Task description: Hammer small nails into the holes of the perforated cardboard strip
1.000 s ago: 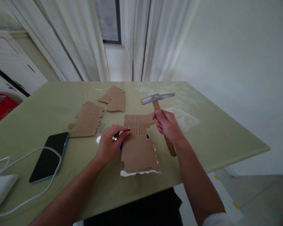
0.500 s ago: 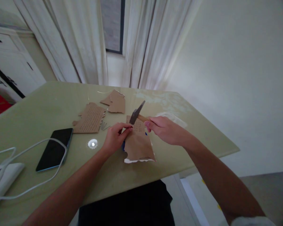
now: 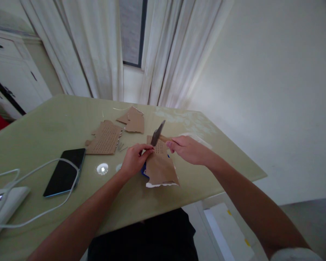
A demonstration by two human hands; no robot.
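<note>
My right hand [image 3: 188,149] is wrapped round the wooden handle of a hammer [image 3: 158,134]. The dark metal head is right at the fingertips of my left hand [image 3: 134,159]. Those fingers pinch a nail, mostly hidden by them, over a piece of brown cardboard [image 3: 161,170]. Rows of small holes cover the cardboard's far part, and its near edge is torn and white. Something blue [image 3: 143,170] sticks out from under its left side. Several loose nails [image 3: 121,146] lie left of it, beside a second cardboard piece [image 3: 104,139] full of holes.
Torn cardboard scraps [image 3: 135,121] lie farther back on the pale green table [image 3: 119,208]. A dark phone [image 3: 65,172] rests at the left, with a white cable [image 3: 40,217] across it and a white power strip [image 3: 8,203] beside. Clear plastic [image 3: 198,139] lies behind my right hand.
The view has shifted slightly. The hammer head stays close to my left fingertips, and both hands keep nearly the same hold and place over the cardboard.
</note>
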